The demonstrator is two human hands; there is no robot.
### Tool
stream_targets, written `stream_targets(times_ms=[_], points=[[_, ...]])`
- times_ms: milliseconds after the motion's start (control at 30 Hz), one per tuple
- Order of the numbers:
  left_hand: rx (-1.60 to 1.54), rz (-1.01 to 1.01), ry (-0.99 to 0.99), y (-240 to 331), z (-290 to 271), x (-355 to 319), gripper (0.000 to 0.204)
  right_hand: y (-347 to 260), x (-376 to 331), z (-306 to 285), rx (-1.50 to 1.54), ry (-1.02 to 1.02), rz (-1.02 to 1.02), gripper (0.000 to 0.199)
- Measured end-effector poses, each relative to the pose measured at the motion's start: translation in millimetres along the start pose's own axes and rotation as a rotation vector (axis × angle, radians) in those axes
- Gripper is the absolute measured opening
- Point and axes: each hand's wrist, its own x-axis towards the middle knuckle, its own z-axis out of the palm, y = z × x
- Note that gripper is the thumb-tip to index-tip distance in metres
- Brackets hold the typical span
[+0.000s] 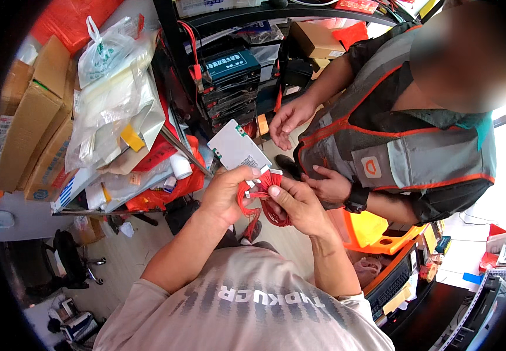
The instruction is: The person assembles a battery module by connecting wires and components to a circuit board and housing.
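Note:
In front of my chest, my left hand (229,193) pinches the near corner of a flat silver module (240,149) with green terminals at its edges. Red wires with small white plugs also hang at those fingers. A looped bundle of red wires (277,213) is gripped by my right hand (304,206), thumb on top. The two hands nearly meet, and the white plugs lie between them. Just beyond the module is a co-worker's hand (293,120), fingers half curled, apart from it. The co-worker's other hand (330,186), with a dark wristwatch, is close to my right fingers.
A person in a grey vest (346,146) with orange trim stands at the right. Stacked black battery packs (229,88) fill the shelf ahead. Plastic bags (109,99) and cardboard boxes (36,123) crowd the left. An orange-and-yellow plastic piece (370,228) sits to my right.

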Motion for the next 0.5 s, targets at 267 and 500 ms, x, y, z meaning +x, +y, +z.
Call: stream_targets(times_ms=[267, 500], points=[[-0.080, 0.089, 0.221, 4.9, -15.3, 4.9, 0.017, 30.2, -24.3, -8.7, 0.019, -0.070, 0.124, 0.042], [-0.033, 0.240, 0.184, 26.8, -17.0, 10.3, 0.014, 29.3, -56.1, -18.5, 0.066, -0.063, 0.173, 0.042]])
